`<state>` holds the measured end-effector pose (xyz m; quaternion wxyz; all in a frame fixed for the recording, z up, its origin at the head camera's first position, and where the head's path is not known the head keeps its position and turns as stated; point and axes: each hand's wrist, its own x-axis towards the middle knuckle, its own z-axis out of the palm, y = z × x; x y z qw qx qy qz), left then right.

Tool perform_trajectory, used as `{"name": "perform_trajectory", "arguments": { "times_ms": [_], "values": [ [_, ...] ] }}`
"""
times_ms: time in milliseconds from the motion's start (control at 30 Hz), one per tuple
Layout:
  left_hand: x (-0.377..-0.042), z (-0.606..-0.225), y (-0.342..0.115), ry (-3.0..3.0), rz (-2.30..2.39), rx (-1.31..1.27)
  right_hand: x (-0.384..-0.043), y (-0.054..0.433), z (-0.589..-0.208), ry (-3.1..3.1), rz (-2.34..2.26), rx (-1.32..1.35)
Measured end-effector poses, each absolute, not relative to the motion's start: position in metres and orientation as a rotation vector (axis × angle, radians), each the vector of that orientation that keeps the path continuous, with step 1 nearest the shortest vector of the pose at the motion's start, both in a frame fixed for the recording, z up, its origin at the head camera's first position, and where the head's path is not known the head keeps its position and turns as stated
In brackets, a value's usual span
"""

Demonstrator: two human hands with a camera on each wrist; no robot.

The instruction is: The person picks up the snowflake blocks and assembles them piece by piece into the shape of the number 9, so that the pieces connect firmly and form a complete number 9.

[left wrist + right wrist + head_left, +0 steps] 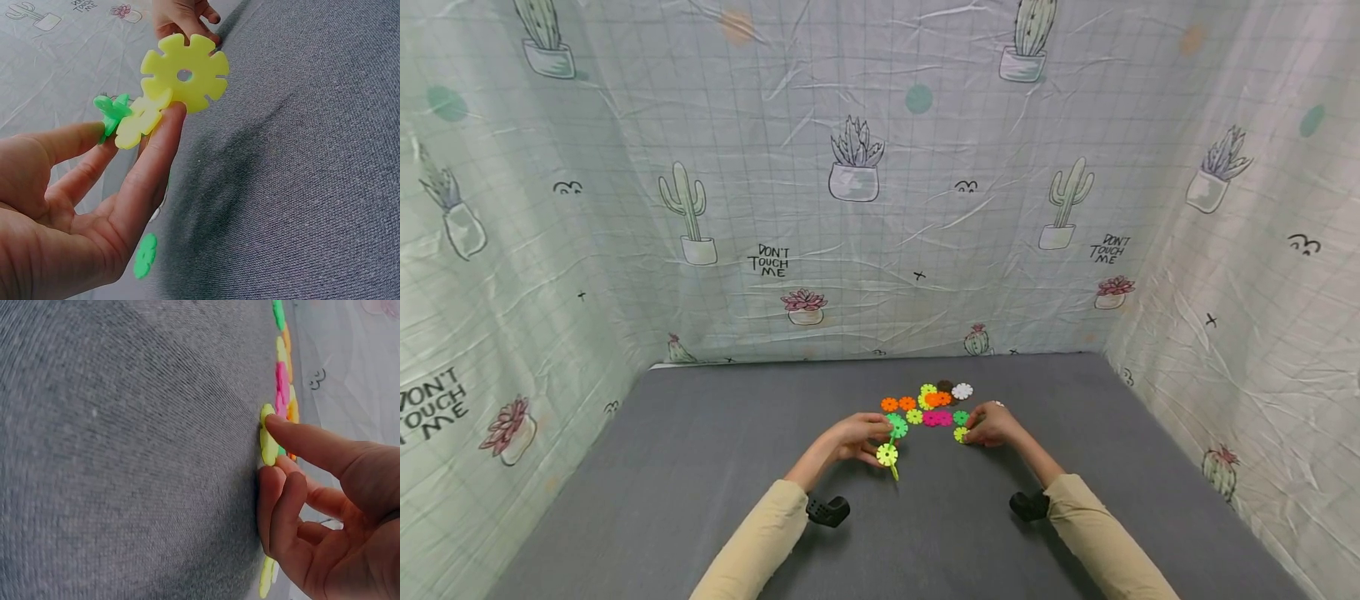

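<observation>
My left hand (859,434) holds a small build of joined plastic notched discs, raised above the table. A green disc (112,112) sits by the thumb, and a yellow disc (209,72) with a centre hole stands out past the fingertips. At the right end of a group of loose discs, my right hand (992,425) pinches a yellow notched disc (269,437) low over the grey cloth. The thumb lies on its face, while the other fingers curl beside and beneath it. A green disc (961,417) lies just behind that one.
Loose discs lie behind and between the hands: orange (889,404), pink (937,418), yellow (913,416), white (962,391) and brown (945,386), some overlapping. Grey cloth (700,467) covers the table. A cactus-printed curtain (917,217) encloses the back and sides.
</observation>
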<state>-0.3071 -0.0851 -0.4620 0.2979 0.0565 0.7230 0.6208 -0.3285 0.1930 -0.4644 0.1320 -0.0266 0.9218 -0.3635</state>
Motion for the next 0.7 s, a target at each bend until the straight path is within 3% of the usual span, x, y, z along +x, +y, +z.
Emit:
{"name": "perform_trajectory", "arguments": {
  "times_ms": [267, 700],
  "values": [
    [-0.308, -0.461, -0.085, 1.916, 1.639, 0.123, -0.329, 0.186, -0.466, 2.705, -1.06, -0.067],
    [-0.305, -0.462, -0.082, 1.911, 1.639, 0.13, -0.326, 0.174, -0.463, 2.492, -1.341, -0.43]
  ]
}}
